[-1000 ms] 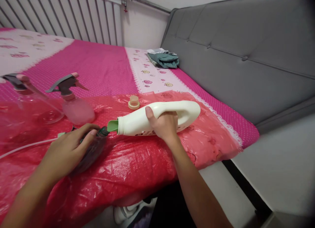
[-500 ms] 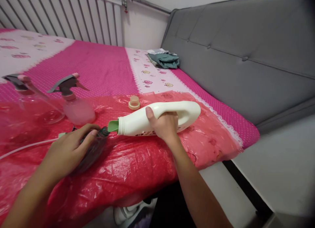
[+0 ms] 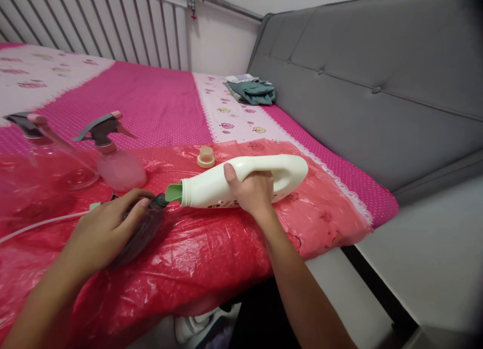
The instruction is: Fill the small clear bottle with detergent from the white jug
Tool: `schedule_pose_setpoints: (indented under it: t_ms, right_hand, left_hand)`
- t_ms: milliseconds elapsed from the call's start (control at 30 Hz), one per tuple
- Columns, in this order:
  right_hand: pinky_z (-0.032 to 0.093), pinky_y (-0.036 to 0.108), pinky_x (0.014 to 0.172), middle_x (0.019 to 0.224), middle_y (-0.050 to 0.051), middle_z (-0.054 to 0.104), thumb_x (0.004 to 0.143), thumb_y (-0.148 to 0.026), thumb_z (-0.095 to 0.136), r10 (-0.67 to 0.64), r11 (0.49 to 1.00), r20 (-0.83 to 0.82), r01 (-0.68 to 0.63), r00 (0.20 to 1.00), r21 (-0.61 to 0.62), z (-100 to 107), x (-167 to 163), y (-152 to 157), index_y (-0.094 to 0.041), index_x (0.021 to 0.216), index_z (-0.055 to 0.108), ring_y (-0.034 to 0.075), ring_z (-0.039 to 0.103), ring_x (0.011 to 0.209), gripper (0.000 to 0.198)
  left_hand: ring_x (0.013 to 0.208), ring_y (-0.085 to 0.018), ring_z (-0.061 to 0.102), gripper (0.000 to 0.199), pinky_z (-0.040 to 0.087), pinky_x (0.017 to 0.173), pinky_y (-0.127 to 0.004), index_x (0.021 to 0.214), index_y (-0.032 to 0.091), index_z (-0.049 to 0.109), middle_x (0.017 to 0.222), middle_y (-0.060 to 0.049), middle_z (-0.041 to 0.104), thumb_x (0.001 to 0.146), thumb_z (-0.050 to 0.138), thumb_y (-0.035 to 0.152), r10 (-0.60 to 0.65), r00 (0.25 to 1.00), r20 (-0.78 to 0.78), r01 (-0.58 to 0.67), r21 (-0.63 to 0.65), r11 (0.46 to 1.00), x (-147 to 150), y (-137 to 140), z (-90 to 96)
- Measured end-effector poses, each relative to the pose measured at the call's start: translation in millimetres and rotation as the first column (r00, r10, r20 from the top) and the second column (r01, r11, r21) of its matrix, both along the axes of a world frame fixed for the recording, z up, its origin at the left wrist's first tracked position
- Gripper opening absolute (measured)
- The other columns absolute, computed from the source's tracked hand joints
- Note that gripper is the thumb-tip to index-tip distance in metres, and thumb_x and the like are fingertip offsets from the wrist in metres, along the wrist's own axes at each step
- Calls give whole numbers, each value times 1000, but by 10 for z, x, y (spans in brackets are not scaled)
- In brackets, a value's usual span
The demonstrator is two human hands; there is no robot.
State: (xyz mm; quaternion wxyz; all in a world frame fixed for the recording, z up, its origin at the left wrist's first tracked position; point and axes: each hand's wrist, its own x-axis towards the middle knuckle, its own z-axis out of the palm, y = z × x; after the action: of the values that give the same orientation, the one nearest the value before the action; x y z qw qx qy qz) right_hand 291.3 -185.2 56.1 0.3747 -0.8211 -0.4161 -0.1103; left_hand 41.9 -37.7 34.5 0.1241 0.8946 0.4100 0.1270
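My right hand (image 3: 254, 192) is closed round the handle of a white detergent jug (image 3: 211, 188), which lies tipped nearly level with its mouth to the left. A green pouring spout (image 3: 174, 192) sticks out of that mouth and meets the neck of a dark, see-through bottle (image 3: 141, 238). Wrapped over this tilted bottle is my left hand (image 3: 109, 226), hiding much of its upper side. Whether liquid is flowing between the two I cannot tell. Just behind the jug, a cream cap (image 3: 206, 158) rests on the red plastic sheet (image 3: 211, 248).
A spray bottle with pink liquid (image 3: 121, 168) and a clear spray bottle (image 3: 56, 158) stand at the left. A pale tube (image 3: 45, 226) runs toward my left hand. Folded clothes (image 3: 252, 90) lie by the grey headboard (image 3: 358, 77). The bed's edge is close in front.
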Motion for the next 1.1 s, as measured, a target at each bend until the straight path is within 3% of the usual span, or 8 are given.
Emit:
schedule_pose_setpoints:
  t_ms: [400, 633, 1100]
  right_hand:
    - [51, 48, 96, 98, 11, 78, 89, -77, 38, 8, 1000, 2, -8, 1000, 12, -10, -5, -10, -22, 94, 79, 36, 70, 110, 69]
    - [50, 48, 97, 97, 12, 78, 89, -76, 38, 10, 1000, -6, -10, 1000, 20, -3, -8, -10, -21, 92, 79, 36, 70, 109, 69]
    - [51, 46, 97, 97, 12, 78, 88, -77, 38, 8, 1000, -6, -8, 1000, 14, -5, -5, -11, -20, 92, 79, 35, 70, 109, 70]
  left_hand:
    - [87, -31, 72, 69, 47, 77, -43, 104, 32, 68, 96, -1, 75, 83, 17, 73, 4, 1000, 18, -4, 8, 1000, 20, -10, 7]
    - [98, -36, 71, 69, 47, 85, -45, 114, 30, 65, 111, -5, 76, 86, 17, 72, 7, 998, -62, -10, -47, 999, 21, -29, 59]
    - [101, -37, 70, 69, 46, 85, -43, 117, 28, 64, 114, -7, 76, 90, 16, 69, -1, 995, -103, -5, -56, 998, 8, -36, 87]
